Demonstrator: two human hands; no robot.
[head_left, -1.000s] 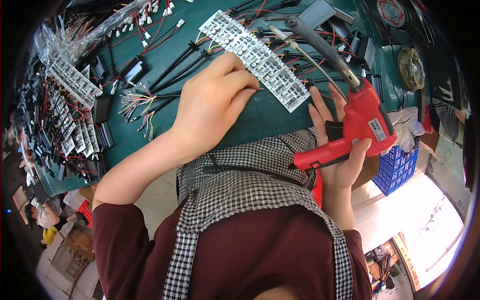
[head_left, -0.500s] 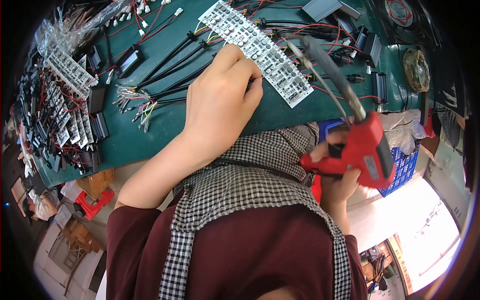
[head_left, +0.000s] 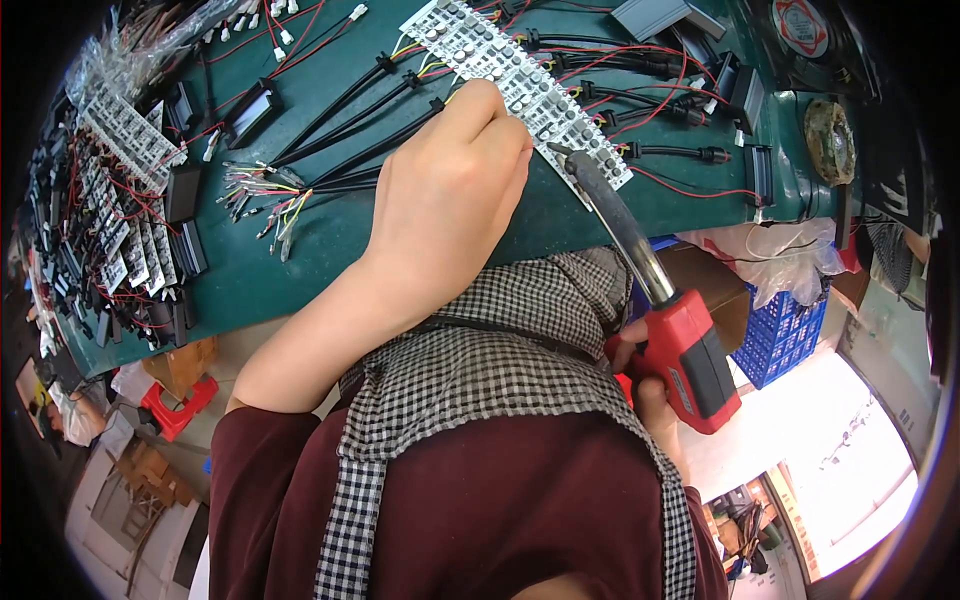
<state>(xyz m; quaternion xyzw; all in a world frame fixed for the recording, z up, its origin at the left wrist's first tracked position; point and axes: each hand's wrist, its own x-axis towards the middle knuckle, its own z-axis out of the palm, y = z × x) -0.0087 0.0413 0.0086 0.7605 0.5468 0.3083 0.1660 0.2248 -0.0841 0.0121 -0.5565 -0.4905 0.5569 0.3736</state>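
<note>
My left hand (head_left: 450, 180) rests over a long white panel of small circuit boards (head_left: 525, 85). Its thumb and fingertips are pinched together at the panel's near edge, and whatever they hold is hidden. My right hand (head_left: 655, 400) is wrapped round the handle of a red and black soldering gun (head_left: 690, 360). The gun's metal barrel slants up and left, its dark tip over the near end of the panel, close to my left fingertips. Black cables (head_left: 340, 112) with thin coloured wires run from the panel's left side, their stripped ends bunched on the green table.
More black cables (head_left: 680, 152) with red wires lie right of the panel. A heap of boards and black housings (head_left: 130, 220) fills the table's left side. A tape roll (head_left: 830, 143) sits at right, and a blue crate (head_left: 785, 335) stands below the table edge.
The soldering gun has swung down and left, bringing its tip from above the cables to the panel near my left fingertips. My left hand has shifted only slightly.
</note>
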